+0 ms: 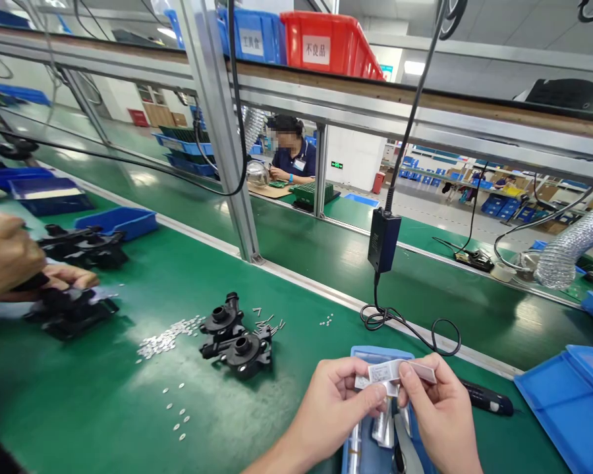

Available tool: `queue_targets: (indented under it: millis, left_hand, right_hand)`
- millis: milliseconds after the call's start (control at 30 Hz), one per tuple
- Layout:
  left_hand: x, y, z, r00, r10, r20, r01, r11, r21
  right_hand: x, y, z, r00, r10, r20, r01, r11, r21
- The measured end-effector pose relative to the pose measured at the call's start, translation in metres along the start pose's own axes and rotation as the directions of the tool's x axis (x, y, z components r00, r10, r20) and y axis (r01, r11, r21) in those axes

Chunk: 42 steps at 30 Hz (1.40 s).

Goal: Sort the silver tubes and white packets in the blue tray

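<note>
**Label strip pinched between 2 hands**

Both hands are on it: the left hand (pixel 333 401) and right hand (pixel 437 411) each pinch the white label strip (pixel 400 373) between thumb and fingertips, above the blue tray (pixel 370 352) at 6 o'clock. The risk, I'd say, is uneven pull tearing or creasing the strip, or dropping it. At 9 o'clock, 2 black housings (pixel 237 339) lie well apart on the green mat (pixel 103 401).

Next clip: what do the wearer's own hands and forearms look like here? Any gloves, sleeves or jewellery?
Both are bare: the left hand and right hand wear no gloves, and no rings or watch show. The forearms are uncovered as far as the picture's edge, with no sleeve in view. Fingernails are short and unpainted.
</note>
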State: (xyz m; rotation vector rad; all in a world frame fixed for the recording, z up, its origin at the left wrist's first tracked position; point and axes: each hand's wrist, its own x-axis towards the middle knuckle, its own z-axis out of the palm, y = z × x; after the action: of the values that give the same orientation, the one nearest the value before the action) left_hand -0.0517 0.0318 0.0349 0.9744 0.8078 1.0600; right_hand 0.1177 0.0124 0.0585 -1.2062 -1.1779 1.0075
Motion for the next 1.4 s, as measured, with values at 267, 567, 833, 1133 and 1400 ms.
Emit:
queue_targets:
  millis: [267, 567, 833, 1133, 1400]
  left_hand:
    - [0.0, 0.004, 0.001, 1.0, 0.019, 0.01, -0.019, 1.0, -0.007]
    - [0.014, 0.015, -0.023, 0.943, 0.179, -0.281, -0.13, 0.974, 0.187]
    - [0.035, 0.003, -0.048, 0.889, 0.227, -0.397, -0.053, 0.913, 0.404]
    - [0.034, -0.005, -0.035, 0.898, 0.263, -0.352, -0.141, 0.931, 0.338]
    - [0.045, -0.026, -0.041, 0.924, 0.164, -0.346, -0.087, 0.97, 0.228]
  right_hand:
    - [-0.001, 0.003, 0.001, 1.0, 0.001, 0.018, -0.001, 1.0, -0.023]
    - [0.02, 0.006, -0.035, 0.875, -0.179, 0.451, 0.459, 0.604, -0.652]
    - [0.01, -0.006, -0.031, 0.708, 0.114, 0.697, 0.624, 0.363, -0.692]
    - [0.037, -0.005, -0.012, 0.76, 0.15, 0.632, 0.617, 0.139, -0.775]
    - [0.044, 0.011, 0.031, 0.749, 0.287, 0.597, 0.614, 0.037, -0.788]
